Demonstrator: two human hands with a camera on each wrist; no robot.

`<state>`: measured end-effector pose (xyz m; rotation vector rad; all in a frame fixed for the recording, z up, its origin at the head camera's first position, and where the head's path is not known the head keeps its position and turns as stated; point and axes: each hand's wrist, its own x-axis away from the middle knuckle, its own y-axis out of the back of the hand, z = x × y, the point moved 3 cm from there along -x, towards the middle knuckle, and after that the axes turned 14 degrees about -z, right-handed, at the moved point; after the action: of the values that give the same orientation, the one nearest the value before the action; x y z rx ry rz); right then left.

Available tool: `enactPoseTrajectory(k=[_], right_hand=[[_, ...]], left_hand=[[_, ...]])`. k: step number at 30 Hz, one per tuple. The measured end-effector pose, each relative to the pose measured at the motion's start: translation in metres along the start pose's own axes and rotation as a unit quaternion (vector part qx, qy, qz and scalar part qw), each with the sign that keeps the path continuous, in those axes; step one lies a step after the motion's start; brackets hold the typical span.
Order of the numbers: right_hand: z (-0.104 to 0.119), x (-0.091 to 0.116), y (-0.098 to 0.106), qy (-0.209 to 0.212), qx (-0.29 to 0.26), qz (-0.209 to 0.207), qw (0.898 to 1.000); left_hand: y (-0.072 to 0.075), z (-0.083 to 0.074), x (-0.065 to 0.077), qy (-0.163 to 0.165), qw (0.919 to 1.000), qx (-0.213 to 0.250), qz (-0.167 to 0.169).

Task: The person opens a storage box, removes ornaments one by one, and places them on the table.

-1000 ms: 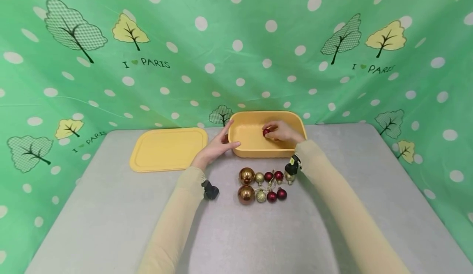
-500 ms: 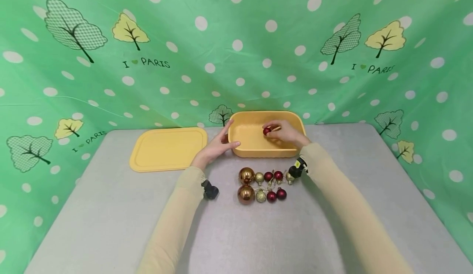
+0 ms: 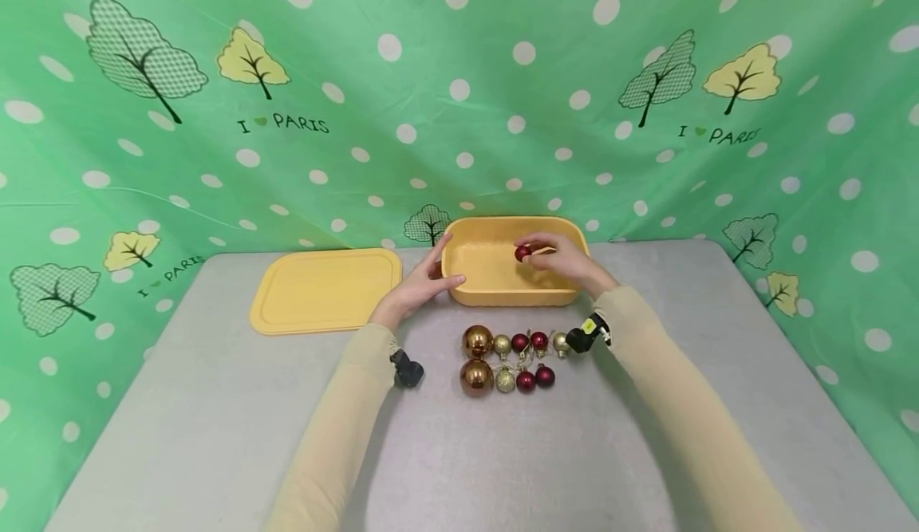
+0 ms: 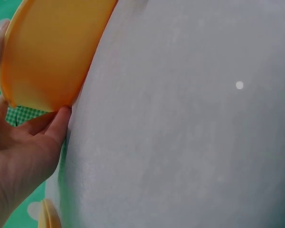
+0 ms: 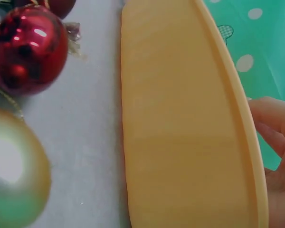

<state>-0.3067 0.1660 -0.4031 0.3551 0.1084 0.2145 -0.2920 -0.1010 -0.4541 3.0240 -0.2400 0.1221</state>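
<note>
A yellow rectangular plastic box (image 3: 520, 298) stands at the back middle of the table. My left hand (image 3: 422, 281) grips its left end, thumb at the front corner and fingers along the side; the left wrist view shows the thumb (image 4: 61, 121) against the box's lower edge. Over the box's inside, my right hand (image 3: 563, 259) pinches a small dark red Christmas bauble (image 3: 522, 254) between thumb and fingers. In the right wrist view, the box wall (image 5: 190, 114) hides the bauble and part of that hand (image 5: 275, 137).
Two rows of baubles lie in front of the box: large bronze ones (image 3: 477, 377), small gold ones (image 3: 506, 380) and dark red ones (image 3: 545, 376). The flat yellow lid (image 3: 326, 290) lies to the left. A green printed cloth (image 3: 459, 109) hangs behind the grey table (image 3: 488, 460).
My right hand has shifted slightly to the right inside the box's outline, still pinching the bauble, and its wrist has swung right. My left hand stays at the box's end.
</note>
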Motion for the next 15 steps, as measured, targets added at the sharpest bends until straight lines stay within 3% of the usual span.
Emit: enactPoseTrajectory(k=[8, 15], right_hand=[[0.007, 0.014, 0.004, 0.006, 0.010, 0.006, 1.000], [0.016, 0.026, 0.009, 0.036, 0.025, 0.010, 0.999]], left_hand=[[0.000, 0.001, -0.001, 0.001, 1.0000, 0.002, -0.001], [0.000, 0.002, -0.001, -0.001, 1.0000, 0.009, 0.001]])
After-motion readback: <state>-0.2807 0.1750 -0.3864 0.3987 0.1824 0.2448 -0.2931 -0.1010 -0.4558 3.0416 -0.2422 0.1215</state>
